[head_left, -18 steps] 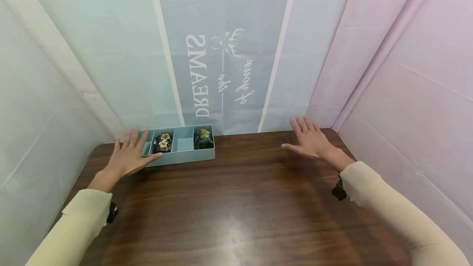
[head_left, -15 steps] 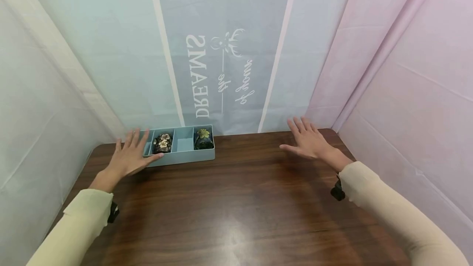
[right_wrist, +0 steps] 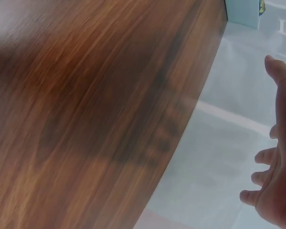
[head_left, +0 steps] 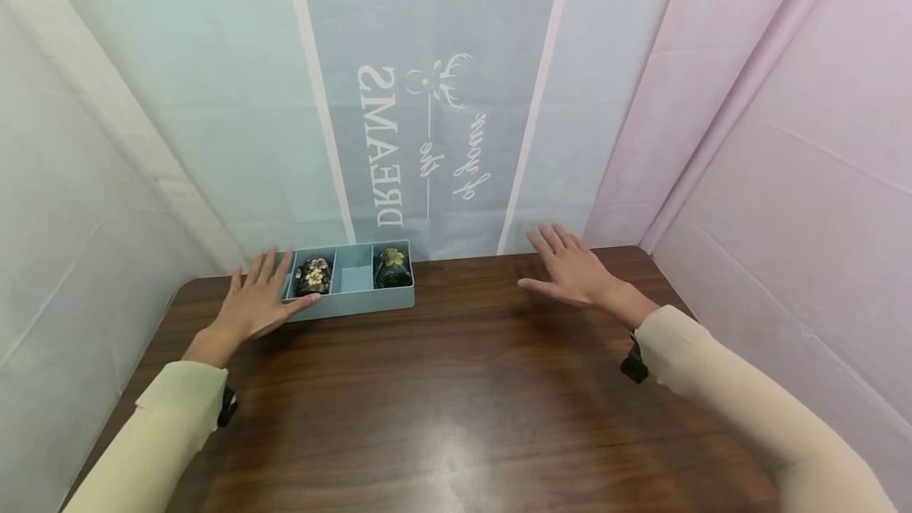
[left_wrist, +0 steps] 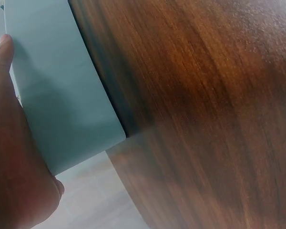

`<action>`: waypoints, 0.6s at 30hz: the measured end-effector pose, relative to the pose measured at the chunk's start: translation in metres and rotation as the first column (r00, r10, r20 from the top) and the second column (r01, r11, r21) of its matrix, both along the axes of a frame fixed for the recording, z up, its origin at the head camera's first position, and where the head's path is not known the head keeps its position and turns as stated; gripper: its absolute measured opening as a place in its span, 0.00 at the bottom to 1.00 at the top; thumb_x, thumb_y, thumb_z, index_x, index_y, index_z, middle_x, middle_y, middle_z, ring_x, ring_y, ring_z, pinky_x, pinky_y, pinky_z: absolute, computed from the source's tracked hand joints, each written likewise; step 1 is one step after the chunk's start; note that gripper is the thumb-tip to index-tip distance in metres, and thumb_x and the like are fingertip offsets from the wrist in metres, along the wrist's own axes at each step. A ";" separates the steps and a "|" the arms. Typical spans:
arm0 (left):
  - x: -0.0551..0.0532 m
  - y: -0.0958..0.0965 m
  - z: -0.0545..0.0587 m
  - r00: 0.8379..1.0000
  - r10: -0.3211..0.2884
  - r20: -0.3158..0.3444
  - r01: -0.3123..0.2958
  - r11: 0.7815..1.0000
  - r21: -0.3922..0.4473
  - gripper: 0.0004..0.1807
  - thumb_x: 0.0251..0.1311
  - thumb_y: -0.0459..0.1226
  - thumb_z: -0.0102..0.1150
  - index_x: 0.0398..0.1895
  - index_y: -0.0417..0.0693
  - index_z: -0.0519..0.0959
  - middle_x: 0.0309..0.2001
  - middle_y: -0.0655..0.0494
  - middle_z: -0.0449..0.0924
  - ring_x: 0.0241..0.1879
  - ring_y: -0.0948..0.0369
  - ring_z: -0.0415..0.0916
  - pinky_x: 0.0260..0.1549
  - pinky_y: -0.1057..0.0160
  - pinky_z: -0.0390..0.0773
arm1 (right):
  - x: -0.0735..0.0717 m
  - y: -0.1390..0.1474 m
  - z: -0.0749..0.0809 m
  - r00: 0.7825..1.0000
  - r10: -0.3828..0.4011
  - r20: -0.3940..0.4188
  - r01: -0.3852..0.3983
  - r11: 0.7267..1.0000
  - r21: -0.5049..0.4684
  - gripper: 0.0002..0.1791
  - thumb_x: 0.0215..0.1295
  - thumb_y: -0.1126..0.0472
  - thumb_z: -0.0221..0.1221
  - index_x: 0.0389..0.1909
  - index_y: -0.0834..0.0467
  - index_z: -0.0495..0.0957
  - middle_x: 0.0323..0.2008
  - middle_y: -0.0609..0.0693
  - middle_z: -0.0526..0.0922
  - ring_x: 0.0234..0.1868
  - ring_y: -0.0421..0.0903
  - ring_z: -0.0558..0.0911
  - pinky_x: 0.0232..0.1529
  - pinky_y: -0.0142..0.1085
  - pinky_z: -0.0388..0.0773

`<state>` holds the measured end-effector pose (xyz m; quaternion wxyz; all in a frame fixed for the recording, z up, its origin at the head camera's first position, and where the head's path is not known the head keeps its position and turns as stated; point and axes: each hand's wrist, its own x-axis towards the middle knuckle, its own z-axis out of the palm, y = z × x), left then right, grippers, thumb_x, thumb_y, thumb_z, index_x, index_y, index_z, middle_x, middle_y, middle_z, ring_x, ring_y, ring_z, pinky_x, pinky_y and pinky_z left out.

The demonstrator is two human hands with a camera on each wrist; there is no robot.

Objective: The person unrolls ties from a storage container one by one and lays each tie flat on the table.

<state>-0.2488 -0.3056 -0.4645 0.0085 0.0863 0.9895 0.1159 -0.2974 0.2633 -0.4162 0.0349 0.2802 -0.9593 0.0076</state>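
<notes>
A light blue divided box (head_left: 349, 305) stands at the table's back edge, left of the middle. In one compartment lies a dark rounded item with cream flowers (head_left: 313, 276); the right-end compartment holds a dark item with a yellow-green leaf or flower (head_left: 393, 268). Between these two, a compartment shows its bare floor. My left hand (head_left: 255, 305), fingers spread, overlaps the box's left end and hides part of it; in the left wrist view the thumb lies along the box wall (left_wrist: 62, 90). My right hand (head_left: 575, 273) hovers at the back right, fingers spread, holding nothing.
The brown wooden table (head_left: 442, 386) has rounded back corners. A pale cloth backdrop (head_left: 435, 14) with mirrored lettering hangs right behind it, and more cloth hangs on the left (head_left: 64, 180) and right (head_left: 805, 180).
My right hand has moved left over the table, toward the box. The left hand has shifted slightly right over the box's left end. The box has stayed put.
</notes>
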 end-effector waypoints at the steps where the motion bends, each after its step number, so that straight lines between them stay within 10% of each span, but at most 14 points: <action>1: -0.001 0.000 0.001 1.000 0.001 0.007 -0.001 1.000 -0.005 0.63 0.68 0.74 0.46 0.87 0.44 0.33 0.84 0.30 0.30 0.83 0.32 0.28 0.73 0.22 0.30 | 0.000 -0.003 0.000 1.000 0.006 -0.002 -0.006 1.000 0.002 0.57 0.74 0.26 0.52 0.86 0.60 0.46 0.84 0.68 0.49 0.83 0.70 0.49 0.77 0.69 0.54; 18: -0.009 -0.004 -0.002 1.000 -0.013 0.005 0.013 0.999 -0.037 0.60 0.71 0.73 0.41 0.87 0.44 0.34 0.84 0.29 0.31 0.83 0.32 0.29 0.75 0.25 0.29 | 0.000 -0.055 0.003 0.984 0.169 -0.063 -0.172 0.985 -0.032 0.53 0.75 0.28 0.52 0.86 0.58 0.49 0.82 0.68 0.56 0.82 0.69 0.54 0.77 0.65 0.58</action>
